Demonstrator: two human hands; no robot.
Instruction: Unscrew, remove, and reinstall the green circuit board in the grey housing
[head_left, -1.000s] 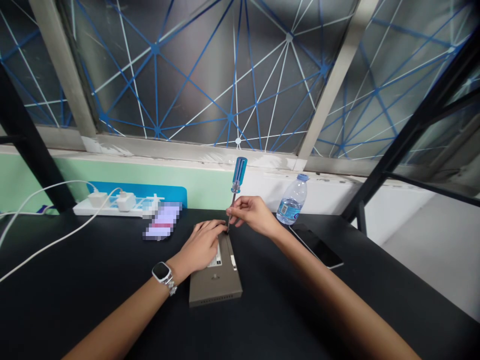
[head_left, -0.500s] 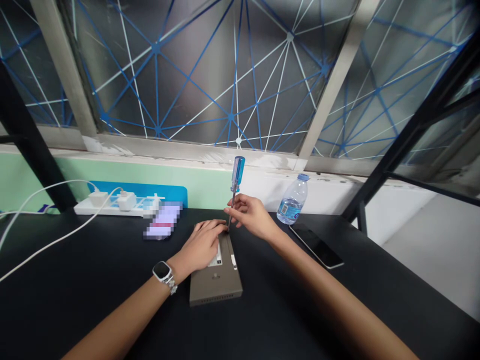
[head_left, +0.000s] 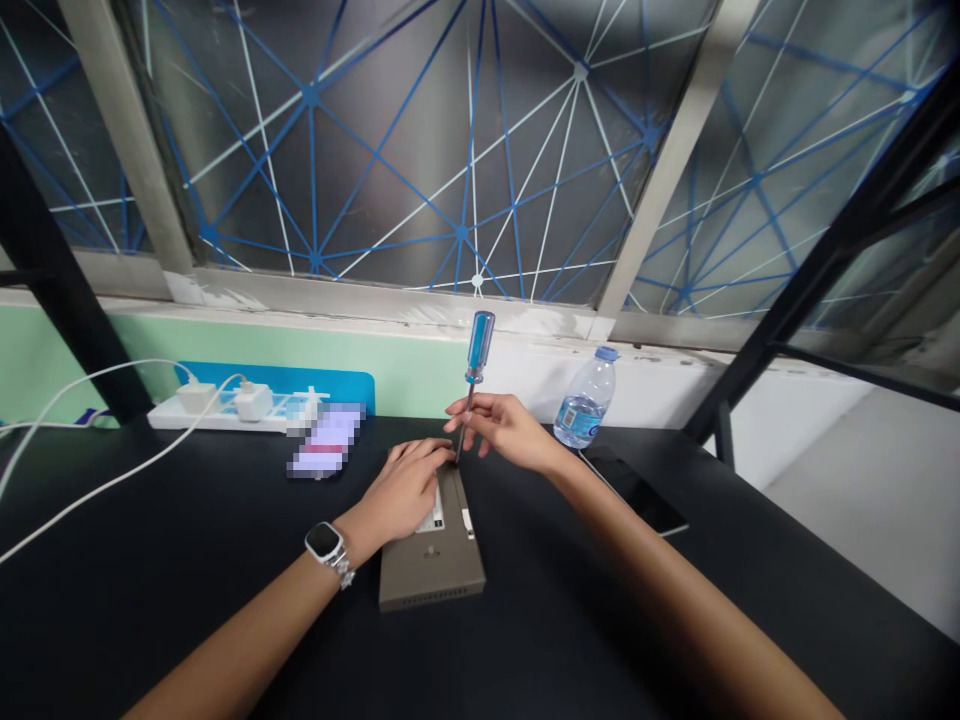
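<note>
While left fingers (head_left: pixel 417 452) press the metal case (head_left: pixel 431 572), right fingers (head_left: pixel 480 408) pinch a screwdriver (head_left: pixel 479 348).

Screwdriver handle (head_left: pixel 480 347): translucent blue | metal box (head_left: pixel 431 565): taupe | window film (head_left: pixel 375 150): blue-and-white web of lines | desk (head_left: pixel 112 620): black

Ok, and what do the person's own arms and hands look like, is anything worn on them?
The left forearm and right forearm are bare, with no sleeves. The left wrist wears a black square-faced smartwatch on a silver metal link bracelet. The right hand shows nothing worn.
</note>
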